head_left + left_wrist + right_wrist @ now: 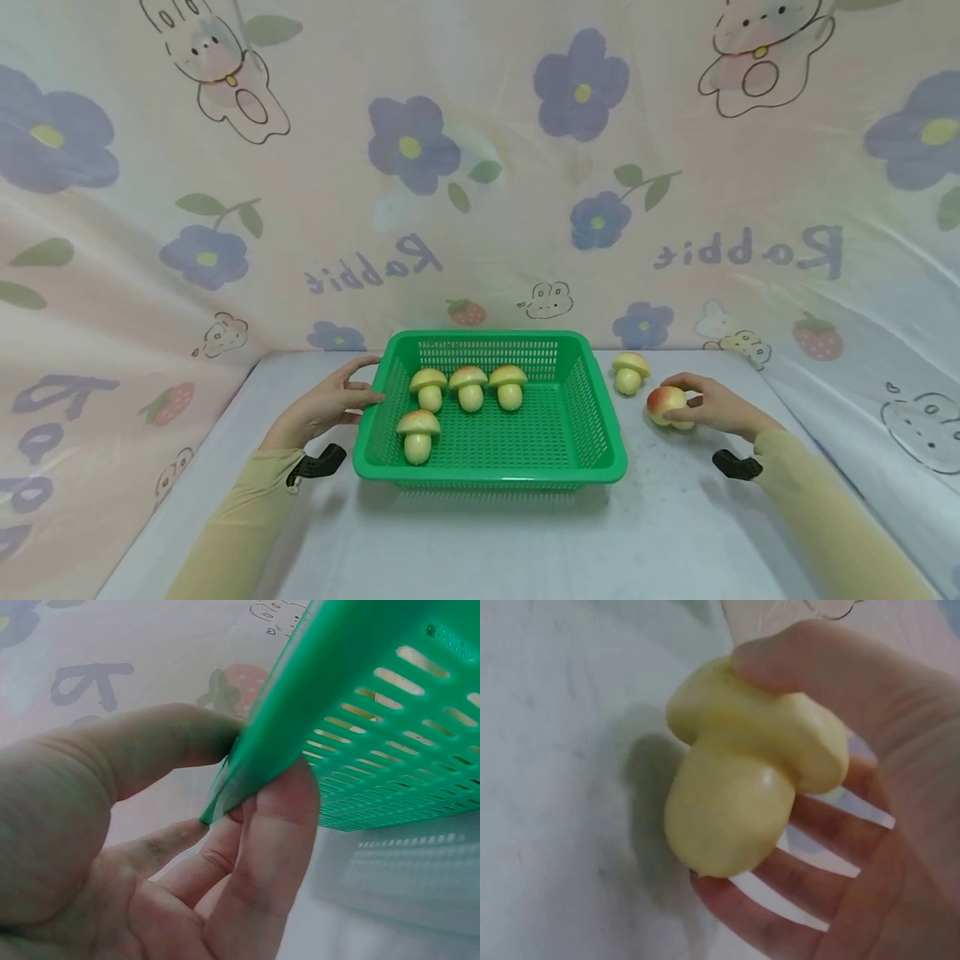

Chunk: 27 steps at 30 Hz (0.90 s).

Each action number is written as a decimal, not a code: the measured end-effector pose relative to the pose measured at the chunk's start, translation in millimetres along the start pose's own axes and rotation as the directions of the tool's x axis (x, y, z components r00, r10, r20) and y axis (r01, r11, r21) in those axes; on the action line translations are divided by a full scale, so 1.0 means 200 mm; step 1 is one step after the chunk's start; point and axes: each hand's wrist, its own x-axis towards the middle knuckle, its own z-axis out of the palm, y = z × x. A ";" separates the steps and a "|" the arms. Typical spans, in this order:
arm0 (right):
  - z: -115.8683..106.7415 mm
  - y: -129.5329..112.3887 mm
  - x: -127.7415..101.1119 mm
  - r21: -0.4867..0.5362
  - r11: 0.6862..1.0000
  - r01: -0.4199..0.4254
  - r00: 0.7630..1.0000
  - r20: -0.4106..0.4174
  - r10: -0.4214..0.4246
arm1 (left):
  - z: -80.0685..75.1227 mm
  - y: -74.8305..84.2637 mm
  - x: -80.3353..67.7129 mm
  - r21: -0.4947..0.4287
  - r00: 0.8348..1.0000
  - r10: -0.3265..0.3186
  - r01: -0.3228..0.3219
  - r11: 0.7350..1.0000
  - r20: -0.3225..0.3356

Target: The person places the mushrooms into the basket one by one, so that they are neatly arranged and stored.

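A green plastic basket [491,474] stands on the table with several toy mushrooms in it: three mushrooms [470,389] in a row toward the back and one mushroom [418,436] at the front left. My left hand [321,408] pinches the basket's left rim [289,697], thumb and fingers on either side of it. To the right of the basket, my right hand [716,407] holds a mushroom [731,802] with a reddish-yellow cap, its thumb on the cap and fingers around the far side. Another mushroom [630,372] lies between that hand and the basket.
The white-covered table [480,550] extends in front of the basket. Behind it hangs a pale curtain [502,225] printed with rabbits, flowers and strawberries, which also closes in both sides. A black wrist mount [737,465] sticks out below the right hand.
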 end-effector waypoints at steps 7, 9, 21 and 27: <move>0.01 -0.06 -0.03 0.051 0.997 0.055 0.998 -0.045 -0.053 | -0.01 0.00 0.00 -0.020 1.000 -0.001 0.001 1.000 0.011; 0.01 -0.08 -0.03 0.046 0.996 0.082 0.995 -0.064 -0.079 | -0.01 -0.01 0.00 -0.025 1.000 0.001 -0.001 1.000 0.010; -0.05 -0.31 -0.06 0.058 0.985 0.161 0.972 -0.181 -0.148 | -0.01 -0.02 0.00 0.007 1.000 0.005 -0.005 1.000 -0.010; -0.02 -0.47 -0.03 0.266 0.955 0.135 0.980 -0.178 -0.089 | -0.02 -0.02 0.02 0.018 1.000 -0.001 0.002 1.000 -0.017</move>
